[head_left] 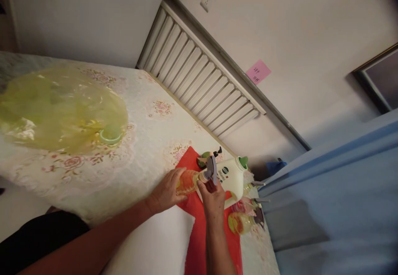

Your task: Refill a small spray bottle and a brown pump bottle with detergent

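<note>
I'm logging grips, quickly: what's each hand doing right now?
Left hand: closed, holding the bottle by its body.
Right hand: closed on the same bottle at its neck, by the grey pump.

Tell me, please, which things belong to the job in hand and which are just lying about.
Job:
- grey-topped clear bottle (left hand on body, right hand at neck)
- white jug, probably

Seemingly lying about:
- yellow plastic bag
- green pump bottle

Near the jug (235, 179), the left hand (166, 190) grips a bottle (185, 182) by the body, the right hand (213, 200) by the neck. A red sheet (199, 248) lies under the jug, other bottles (241, 223) just right, a yellow bag (59, 109) well left.
</note>
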Motion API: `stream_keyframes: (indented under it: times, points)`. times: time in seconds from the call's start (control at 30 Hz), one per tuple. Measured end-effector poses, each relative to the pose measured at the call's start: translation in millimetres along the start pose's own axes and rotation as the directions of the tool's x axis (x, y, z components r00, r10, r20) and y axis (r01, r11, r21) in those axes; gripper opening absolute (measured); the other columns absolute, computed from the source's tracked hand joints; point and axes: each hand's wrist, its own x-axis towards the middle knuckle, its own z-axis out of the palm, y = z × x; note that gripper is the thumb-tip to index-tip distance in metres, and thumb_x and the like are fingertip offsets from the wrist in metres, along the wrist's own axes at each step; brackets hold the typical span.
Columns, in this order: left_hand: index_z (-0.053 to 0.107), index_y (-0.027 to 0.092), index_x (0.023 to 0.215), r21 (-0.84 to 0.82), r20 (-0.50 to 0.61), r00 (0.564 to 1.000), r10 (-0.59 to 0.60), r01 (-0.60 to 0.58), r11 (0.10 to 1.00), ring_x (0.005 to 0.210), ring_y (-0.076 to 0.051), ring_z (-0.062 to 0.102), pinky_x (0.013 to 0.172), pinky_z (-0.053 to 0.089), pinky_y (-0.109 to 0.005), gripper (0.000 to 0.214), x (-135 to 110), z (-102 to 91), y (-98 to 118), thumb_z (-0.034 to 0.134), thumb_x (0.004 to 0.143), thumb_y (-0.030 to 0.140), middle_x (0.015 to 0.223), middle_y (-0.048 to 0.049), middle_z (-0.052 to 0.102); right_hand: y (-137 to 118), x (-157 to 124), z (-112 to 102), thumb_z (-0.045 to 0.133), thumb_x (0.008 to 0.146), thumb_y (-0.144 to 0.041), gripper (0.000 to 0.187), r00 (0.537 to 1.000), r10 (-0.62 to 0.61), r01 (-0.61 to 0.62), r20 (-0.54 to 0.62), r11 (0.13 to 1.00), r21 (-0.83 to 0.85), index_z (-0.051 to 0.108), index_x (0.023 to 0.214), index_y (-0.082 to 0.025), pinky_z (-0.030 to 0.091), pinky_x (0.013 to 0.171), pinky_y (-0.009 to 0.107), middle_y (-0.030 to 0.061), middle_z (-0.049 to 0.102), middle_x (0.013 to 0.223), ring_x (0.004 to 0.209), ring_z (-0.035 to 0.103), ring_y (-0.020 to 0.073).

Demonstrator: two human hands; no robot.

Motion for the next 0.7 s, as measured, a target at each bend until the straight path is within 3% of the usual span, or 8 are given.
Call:
stream_keyframes:
  times: [0.47,0.7]
  points:
    - [0.039,0.022,0.143,-0.141,0.199,0.971,-0.131,0.160,0.977,0.135,-0.032,0.049,0.115,0.041,-0.052,0.086,-3.5,3.4,10.0,0.073,0.064,0.012,0.143,-0.0133,0.052,4.0,-4.1,-11.8,0.074,0.076,-0.045,0.037,0.996,-0.016,0.016,-0.092,1.000,-0.005,0.070,0.101,-0.018,0.055,0.083,0.034,0.0067,0.075,0.095,0.089,0.070,0.0227]
    - [0.042,0.020,0.141,-0.169,0.220,0.967,-0.128,0.167,0.971,0.134,-0.031,0.050,0.115,0.041,-0.048,0.084,-5.1,5.4,8.4,0.071,0.063,0.012,0.142,-0.0127,0.053,-10.5,-2.0,-21.2,0.076,0.074,-0.047,0.042,0.989,0.012,-0.008,-0.151,1.000,0.026,0.071,0.101,-0.015,0.054,0.082,0.034,0.0080,0.077,0.092,0.088,0.070,0.0221]
